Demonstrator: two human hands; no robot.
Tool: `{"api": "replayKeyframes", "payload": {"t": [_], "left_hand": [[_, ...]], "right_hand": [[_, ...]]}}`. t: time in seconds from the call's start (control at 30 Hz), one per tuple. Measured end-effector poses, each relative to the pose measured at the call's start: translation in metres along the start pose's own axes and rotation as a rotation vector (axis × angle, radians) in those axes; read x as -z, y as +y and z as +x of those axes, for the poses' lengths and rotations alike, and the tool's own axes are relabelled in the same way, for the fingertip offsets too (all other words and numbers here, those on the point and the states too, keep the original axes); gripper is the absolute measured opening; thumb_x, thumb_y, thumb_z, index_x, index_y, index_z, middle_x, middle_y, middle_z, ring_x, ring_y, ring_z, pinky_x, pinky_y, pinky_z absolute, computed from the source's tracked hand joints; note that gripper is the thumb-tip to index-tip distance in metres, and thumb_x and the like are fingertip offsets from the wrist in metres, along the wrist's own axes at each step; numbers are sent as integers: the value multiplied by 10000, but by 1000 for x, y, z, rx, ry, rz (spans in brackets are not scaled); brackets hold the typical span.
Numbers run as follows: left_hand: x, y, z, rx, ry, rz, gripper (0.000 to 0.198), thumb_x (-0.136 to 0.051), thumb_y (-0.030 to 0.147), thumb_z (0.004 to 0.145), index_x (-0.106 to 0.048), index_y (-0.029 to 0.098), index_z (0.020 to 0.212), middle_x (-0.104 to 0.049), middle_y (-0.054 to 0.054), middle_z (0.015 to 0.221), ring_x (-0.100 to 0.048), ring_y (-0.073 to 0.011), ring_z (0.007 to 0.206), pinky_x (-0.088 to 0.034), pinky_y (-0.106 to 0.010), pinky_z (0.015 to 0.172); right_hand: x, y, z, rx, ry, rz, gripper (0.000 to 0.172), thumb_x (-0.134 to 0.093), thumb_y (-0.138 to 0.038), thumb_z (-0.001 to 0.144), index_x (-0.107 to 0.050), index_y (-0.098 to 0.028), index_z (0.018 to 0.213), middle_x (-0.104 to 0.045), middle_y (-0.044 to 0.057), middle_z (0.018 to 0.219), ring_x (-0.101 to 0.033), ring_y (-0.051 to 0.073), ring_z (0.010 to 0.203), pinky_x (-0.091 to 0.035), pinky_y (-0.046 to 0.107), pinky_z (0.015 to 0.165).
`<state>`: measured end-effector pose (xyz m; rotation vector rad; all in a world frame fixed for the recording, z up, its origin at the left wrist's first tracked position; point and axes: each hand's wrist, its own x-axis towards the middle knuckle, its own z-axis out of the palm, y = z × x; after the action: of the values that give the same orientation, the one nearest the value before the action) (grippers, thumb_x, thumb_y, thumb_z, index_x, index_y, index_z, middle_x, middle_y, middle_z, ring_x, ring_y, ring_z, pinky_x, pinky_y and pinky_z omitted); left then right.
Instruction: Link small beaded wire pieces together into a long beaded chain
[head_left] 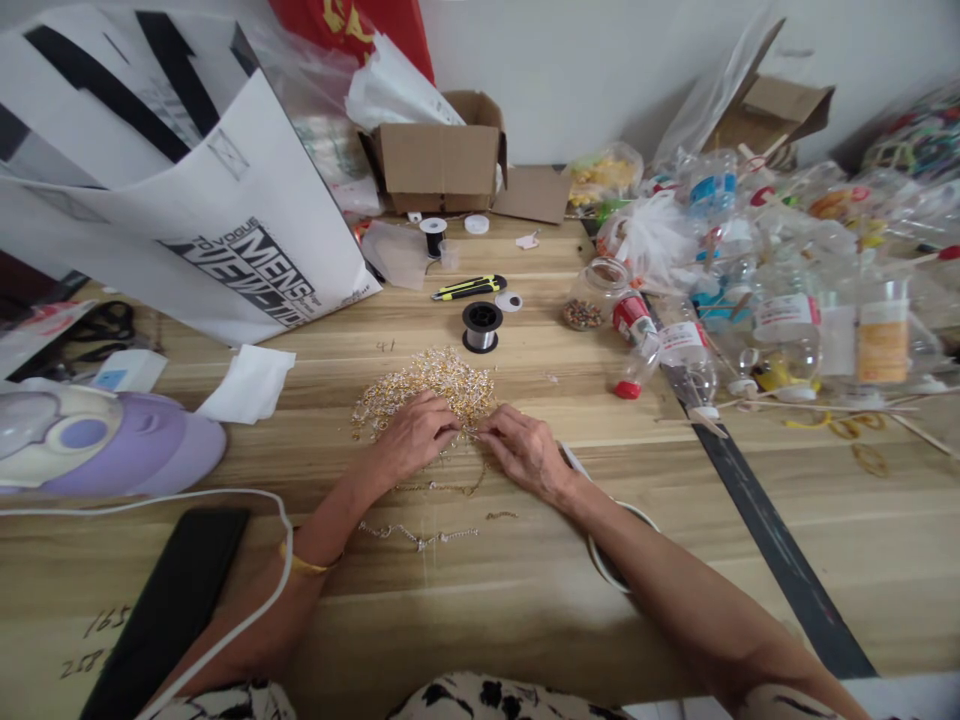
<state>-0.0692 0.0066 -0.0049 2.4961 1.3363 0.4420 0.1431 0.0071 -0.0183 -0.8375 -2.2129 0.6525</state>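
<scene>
A heap of gold and silver jewellery pieces (409,385), too small to tell apart, lies on the wooden table. At its near edge, my left hand (421,432) has its fingertips pinched together. My right hand (521,445) pinches too, just to the right, with the fingertips of both hands nearly meeting. Whatever is between the fingers is too small to make out. Below the hands a thin gold chain (442,487) rests on the wood. Closer to me lie a silver chain (420,537) and a short piece of chain (502,515).
Beyond the heap stand a spool of wire (481,328) and a yellow-black utility knife (469,288). Plastic bottles (784,340) crowd the right side. At left are a white shopping bag (225,190), a purple appliance (150,445) and a black phone-like slab (169,610). A white cable crosses my left forearm.
</scene>
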Motion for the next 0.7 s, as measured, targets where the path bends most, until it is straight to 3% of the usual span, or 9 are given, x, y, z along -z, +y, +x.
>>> {"api": "replayKeyframes", "payload": {"t": [0.43,0.7], "left_hand": [[-1,17,0,30,50,70,192,-550,251,895,-675,155,786,-605,-55,785,-507,-208,854,-430,-350,788],[-6,22,-1,43,52,159,168,-549,213,891,-663,149,785,-608,-55,801,-517,-213,859,-427,-343,780]], "right_hand": [[-1,1,0,2,10,-8,100,-489,-183,918,-582,-185,883,-596,45,828,-554,151,718,-439,254,668],[-2,2,0,-1,3,-11,107,-478,-188,925,-582,-193,899,-604,50,842,-560,156,736,-440,262,674]]}}
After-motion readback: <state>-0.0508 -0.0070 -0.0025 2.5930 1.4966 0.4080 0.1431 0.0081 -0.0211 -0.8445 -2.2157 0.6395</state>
